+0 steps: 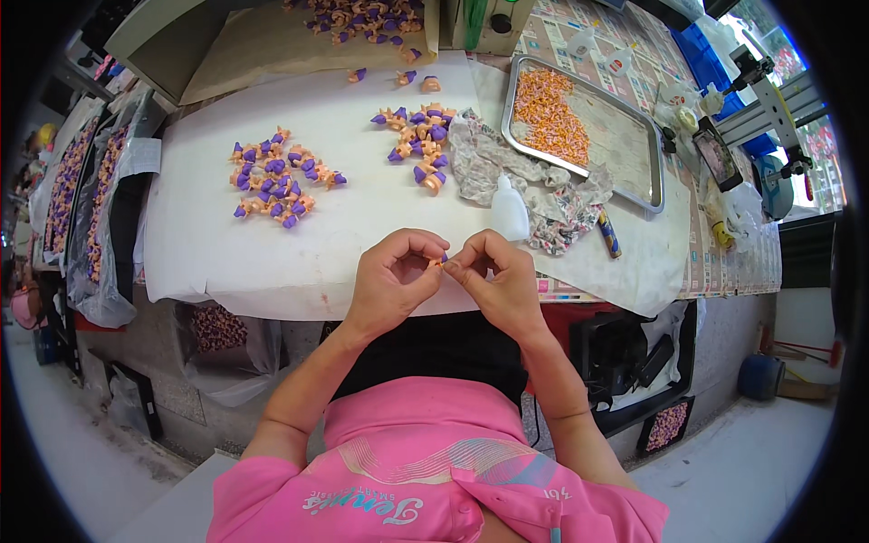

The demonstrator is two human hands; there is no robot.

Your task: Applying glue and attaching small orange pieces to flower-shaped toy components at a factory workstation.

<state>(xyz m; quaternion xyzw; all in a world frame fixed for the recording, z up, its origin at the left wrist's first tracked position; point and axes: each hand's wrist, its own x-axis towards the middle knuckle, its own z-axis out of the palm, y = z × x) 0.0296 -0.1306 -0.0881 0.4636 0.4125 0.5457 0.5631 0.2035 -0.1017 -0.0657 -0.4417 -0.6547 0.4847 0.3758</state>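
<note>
Above the front edge of the paper-covered table (217, 262), my two hands meet fingertip to fingertip. My left hand (396, 276) is closed around a small purple and flesh-coloured figure part (443, 259), mostly hidden by the fingers. My right hand (496, 279) pinches at the same spot; a speck of orange shows between the fingertips, too small to name. Beyond my hands lie two clusters of small purple and flesh-coloured figure parts, one at left (281, 176) and one nearer the middle (421, 140). A white squeeze bottle (509, 213) stands just past my right hand.
A metal tray (656, 172) holds many small orange pieces (548, 113). Crumpled cloths (484, 158) lie beside it, with a dark blue and yellow tube (609, 233) to the right. An open box (226, 54) spills more figure parts at the back. A phone (717, 156) is mounted at far right.
</note>
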